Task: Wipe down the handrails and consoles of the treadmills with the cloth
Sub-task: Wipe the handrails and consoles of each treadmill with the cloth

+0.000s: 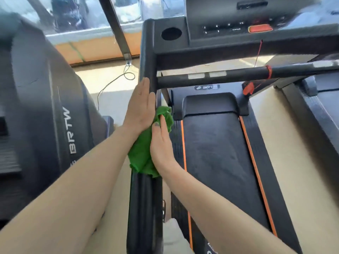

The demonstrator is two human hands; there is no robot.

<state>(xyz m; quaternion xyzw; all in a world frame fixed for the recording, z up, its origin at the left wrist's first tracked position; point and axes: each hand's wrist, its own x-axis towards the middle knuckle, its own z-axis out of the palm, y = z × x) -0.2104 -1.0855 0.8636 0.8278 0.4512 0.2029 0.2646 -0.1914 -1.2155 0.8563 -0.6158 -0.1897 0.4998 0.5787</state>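
Nearest to me, I am looking down along 2 bare forearms reaching toward the left handrail [145, 208], a black bar running away from me up to the console. I am seeing the green cloth [142, 153] bunched around that rail, about midway along it, sandwiched between the 2 hands.

The right hand [161, 143] is pressing on the cloth from the right side, its fingers [162, 123] lying fairly straight with the tips dipping into the folds; I am reading this as a flat press and not a clench. The left hand [140, 105] is sitting just beyond, fingers straight and together, laid flat along the left face of the rail and touching the cloth at the heel of the palm.

The cloth is looking soft, light and limp, so I am judging it will crumple and slide unless it is kept wrapped round the bar under steady palm pressure; holding it by the bulk, not by a loose edge, seems best. The rail itself is looking rigid and smooth.

Farther off, the crossbar [211, 77] is spanning right, with a red safety cord [268, 71] tied on it. Beyond sits the console [229, 24] with a round cup holder [171, 33] and an orange button [260, 28], apparently not yet wiped. The treadmill belt [220, 143] is lying below on the right.
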